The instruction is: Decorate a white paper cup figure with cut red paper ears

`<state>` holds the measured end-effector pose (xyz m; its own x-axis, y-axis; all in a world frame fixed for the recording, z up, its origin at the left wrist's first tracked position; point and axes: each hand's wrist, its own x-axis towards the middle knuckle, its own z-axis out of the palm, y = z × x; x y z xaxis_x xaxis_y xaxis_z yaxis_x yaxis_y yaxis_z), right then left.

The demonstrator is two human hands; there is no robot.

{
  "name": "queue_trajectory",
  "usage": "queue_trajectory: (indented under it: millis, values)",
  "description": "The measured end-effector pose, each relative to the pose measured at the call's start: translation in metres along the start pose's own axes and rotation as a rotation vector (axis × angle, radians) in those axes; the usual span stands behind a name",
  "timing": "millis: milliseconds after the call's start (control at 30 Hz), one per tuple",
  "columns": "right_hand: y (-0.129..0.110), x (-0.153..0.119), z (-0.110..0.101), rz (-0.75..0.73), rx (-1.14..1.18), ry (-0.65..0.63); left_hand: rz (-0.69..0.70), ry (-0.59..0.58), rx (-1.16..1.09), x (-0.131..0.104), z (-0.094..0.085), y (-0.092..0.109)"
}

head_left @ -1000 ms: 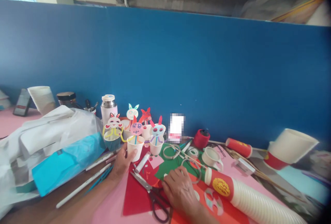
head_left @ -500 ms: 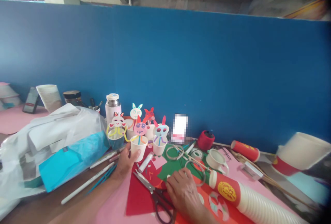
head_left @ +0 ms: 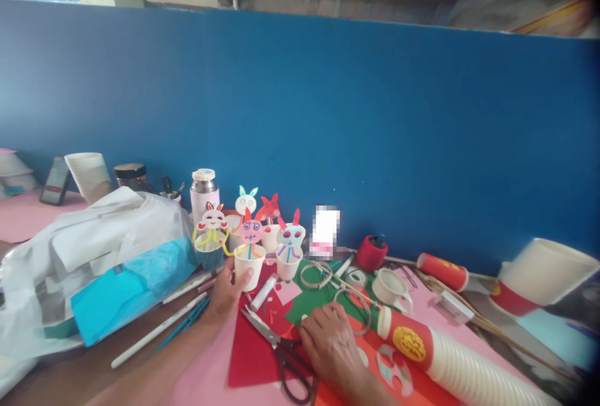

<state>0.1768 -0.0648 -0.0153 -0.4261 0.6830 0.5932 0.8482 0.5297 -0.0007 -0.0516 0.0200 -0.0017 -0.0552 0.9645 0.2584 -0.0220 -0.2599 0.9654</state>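
Note:
My left hand is closed round a white paper cup, thumb on its near side. A pink paper rabbit head with eyes and a mouth drawn on stands up out of this cup. Palm down on the coloured paper lies my right hand, fingers loosely bent and nothing visible in them. Black-handled scissors lie beside it with blades apart, on a red sheet. A glue stick lies between the hands. Close behind the held cup stand several more cups with paper animal heads, one light blue.
A stack of paper cups lies at the right, near a white mug. Wire coils rest on green paper. A plastic bag with blue paper fills the left. A thermos stands before the blue partition.
My left hand has tilted or shifted the cup with the pink rabbit slightly to the left. My right hand stays in place.

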Motion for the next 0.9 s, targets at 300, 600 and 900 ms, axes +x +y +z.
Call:
queue_trajectory:
  millis: [300, 600, 900]
  values:
    - [0.0012, -0.0014, 0.0017, 0.017, 0.026, -0.022, 0.012, 0.02, 0.024, 0.0001, -0.0001, 0.0029]
    - [0.002, -0.0017, 0.0022, 0.041, 0.044, -0.033, 0.002, 0.047, 0.001, 0.0012, 0.001, 0.0016]
    - [0.0027, -0.0017, 0.0034, 0.048, 0.05, -0.044, 0.008, 0.037, 0.017, 0.0015, -0.0001, 0.0002]
